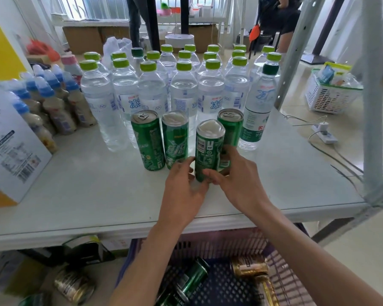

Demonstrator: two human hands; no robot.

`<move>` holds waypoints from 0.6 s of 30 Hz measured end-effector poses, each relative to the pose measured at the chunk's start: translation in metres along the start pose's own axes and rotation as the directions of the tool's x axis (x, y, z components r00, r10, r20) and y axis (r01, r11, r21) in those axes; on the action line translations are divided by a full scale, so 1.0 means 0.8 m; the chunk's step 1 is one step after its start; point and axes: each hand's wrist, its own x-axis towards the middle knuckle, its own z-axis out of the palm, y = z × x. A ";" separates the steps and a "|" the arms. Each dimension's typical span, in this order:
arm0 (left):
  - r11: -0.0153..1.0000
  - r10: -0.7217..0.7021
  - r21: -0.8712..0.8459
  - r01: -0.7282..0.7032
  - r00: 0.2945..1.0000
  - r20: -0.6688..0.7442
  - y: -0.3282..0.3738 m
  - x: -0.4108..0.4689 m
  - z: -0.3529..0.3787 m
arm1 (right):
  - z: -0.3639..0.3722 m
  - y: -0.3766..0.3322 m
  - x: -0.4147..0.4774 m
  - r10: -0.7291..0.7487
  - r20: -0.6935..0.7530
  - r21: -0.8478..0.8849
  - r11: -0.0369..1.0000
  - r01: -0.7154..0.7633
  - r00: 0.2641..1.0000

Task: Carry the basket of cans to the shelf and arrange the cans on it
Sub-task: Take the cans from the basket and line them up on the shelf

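Box [11,138]: white carton, far left of both hands, standing on the shelf [86,184].
Small bottles [53,102]: blue caps, behind and left of the hands, beside the box.
Water bottles [181,85]: rows with green caps, straight behind the hands.
Standing cans [147,140]: green; two upright just behind the left hand, a third behind the right hand.
Left hand [184,184]: fingers curled on the lower left side of the held can, holding it.
Held can [209,149]: green, upright, base at the shelf surface, between the two hands.
Right hand [237,177]: wrapped round the can's right side, holding it.
Basket [274,261]: purple, below the forearms under the shelf edge; green and gold cans lie inside.
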 end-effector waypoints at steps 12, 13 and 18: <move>0.918 0.112 0.378 -0.122 0.993 0.049 0.004 0.001 0.015 | -0.024 0.034 0.019 0.345 0.071 -0.128 0.934 -0.334 0.936; 0.916 0.122 0.377 -0.133 0.991 0.053 0.004 0.002 0.015 | -0.023 0.035 0.021 0.334 0.095 -0.090 0.941 -0.326 0.938; 0.903 0.169 0.389 -0.183 0.983 0.071 0.000 0.002 0.014 | -0.016 0.049 0.036 0.285 0.180 0.006 0.957 -0.291 0.941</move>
